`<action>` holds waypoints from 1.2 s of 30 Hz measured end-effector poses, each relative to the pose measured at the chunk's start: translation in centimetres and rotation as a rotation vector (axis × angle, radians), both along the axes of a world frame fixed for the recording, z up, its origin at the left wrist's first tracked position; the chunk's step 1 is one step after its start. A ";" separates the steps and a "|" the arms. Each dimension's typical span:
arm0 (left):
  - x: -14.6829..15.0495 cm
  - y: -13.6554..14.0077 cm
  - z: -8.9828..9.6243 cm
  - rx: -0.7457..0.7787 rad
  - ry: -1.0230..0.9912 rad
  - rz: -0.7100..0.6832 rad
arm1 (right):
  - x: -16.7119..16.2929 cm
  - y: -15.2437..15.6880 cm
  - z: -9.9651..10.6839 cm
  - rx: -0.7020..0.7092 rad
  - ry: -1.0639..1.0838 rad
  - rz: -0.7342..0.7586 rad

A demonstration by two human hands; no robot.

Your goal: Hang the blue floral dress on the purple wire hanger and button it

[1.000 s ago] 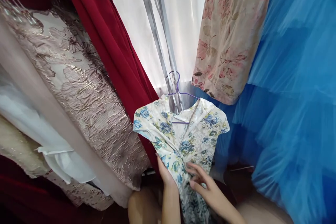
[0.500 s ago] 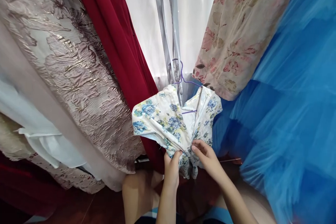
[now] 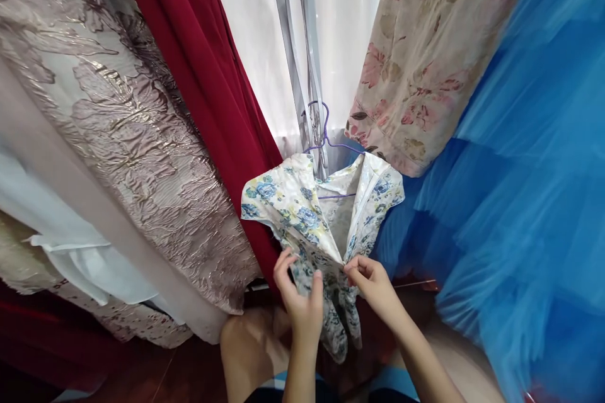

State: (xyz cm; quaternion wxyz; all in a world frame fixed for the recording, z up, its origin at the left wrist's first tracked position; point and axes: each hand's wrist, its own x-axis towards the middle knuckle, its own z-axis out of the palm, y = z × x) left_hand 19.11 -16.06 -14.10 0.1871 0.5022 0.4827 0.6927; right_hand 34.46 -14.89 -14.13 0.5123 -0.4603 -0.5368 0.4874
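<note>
A small white dress with blue flowers [image 3: 302,214] hangs on a purple wire hanger [image 3: 324,138] hooked by a grey metal pole [image 3: 302,56]. My left hand [image 3: 300,299] grips the left edge of its open front below the collar. My right hand [image 3: 371,280] pinches the right edge of that opening between thumb and fingers. The lower part of the dress bunches between and below my two hands.
A dark red dress [image 3: 208,75] and a gold brocade gown [image 3: 123,138] hang at left, with white fabric [image 3: 80,252] below. At right hang a pink floral dress [image 3: 425,56] and a blue tulle skirt [image 3: 520,170]. A white curtain [image 3: 345,31] is behind. My knees are below.
The view swung slightly. My hands moved up the dress to the front opening, then spread its two edges apart, so the inside and the hanger bar show more.
</note>
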 end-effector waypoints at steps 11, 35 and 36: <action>3.7 0.6 -2.3 -0.172 0.140 -0.327 | -0.1 -0.9 1.5 -0.037 0.081 0.071; 1.6 1.4 -5.1 -0.219 0.394 -0.522 | -1.7 11.8 15.5 0.326 0.126 -0.181; 1.3 1.5 -5.4 -0.229 0.406 -0.523 | -1.6 11.6 15.5 0.331 0.148 -0.182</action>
